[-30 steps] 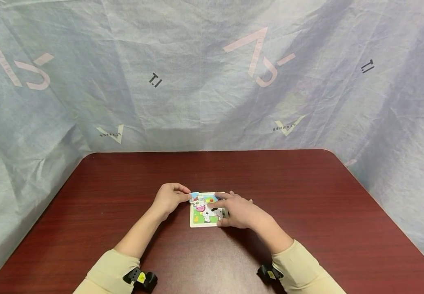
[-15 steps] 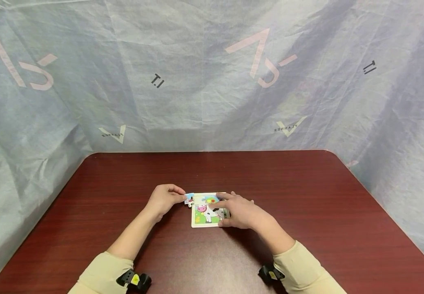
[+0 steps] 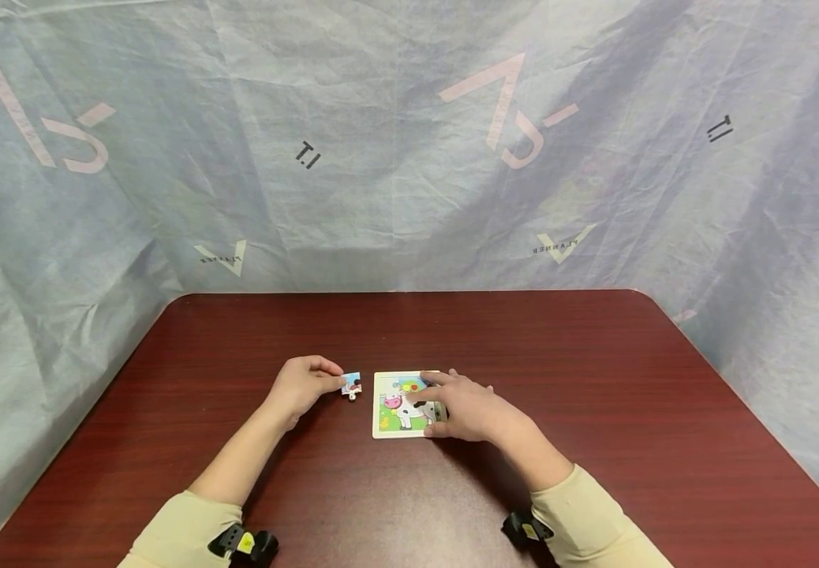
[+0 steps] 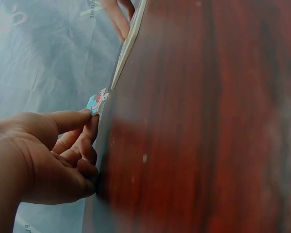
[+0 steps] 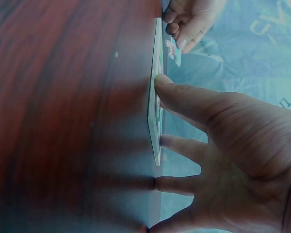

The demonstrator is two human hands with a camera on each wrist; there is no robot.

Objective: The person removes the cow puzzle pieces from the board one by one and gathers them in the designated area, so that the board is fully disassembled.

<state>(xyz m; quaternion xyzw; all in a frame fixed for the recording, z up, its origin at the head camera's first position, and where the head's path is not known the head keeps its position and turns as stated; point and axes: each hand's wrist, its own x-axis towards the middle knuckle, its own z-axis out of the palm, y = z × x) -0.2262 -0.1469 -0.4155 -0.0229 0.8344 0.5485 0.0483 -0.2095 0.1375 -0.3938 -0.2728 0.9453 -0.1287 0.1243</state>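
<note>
In the head view, a small square cow jigsaw puzzle with a pale frame (image 3: pixel 375 406) lies flat on the table. Between thumb and fingers my left hand (image 3: pixel 301 387) pinches a jigsaw piece (image 3: pixel 350 385), light blue with red and white parts and a knob at its lower edge. A gap of bare table separates the piece from the puzzle's left side. My right hand (image 3: pixel 468 406) rests with spread fingers on the puzzle's right part and hides it. In the right wrist view, its thumb (image 5: pixel 167 85) touches the frame's edge, while the outer fingers reach down to the tabletop.
The dark red wooden table (image 3: pixel 409 505) extends around the puzzle on all sides. A grey printed cloth (image 3: pixel 395 158) hangs behind its far edge and along both sides. Black wrist cameras (image 3: pixel 244 544) are strapped at both sleeves.
My left hand has drawn the jigsaw piece off the puzzle's upper left corner and moved it left, away from the frame. My right hand has stayed on the puzzle.
</note>
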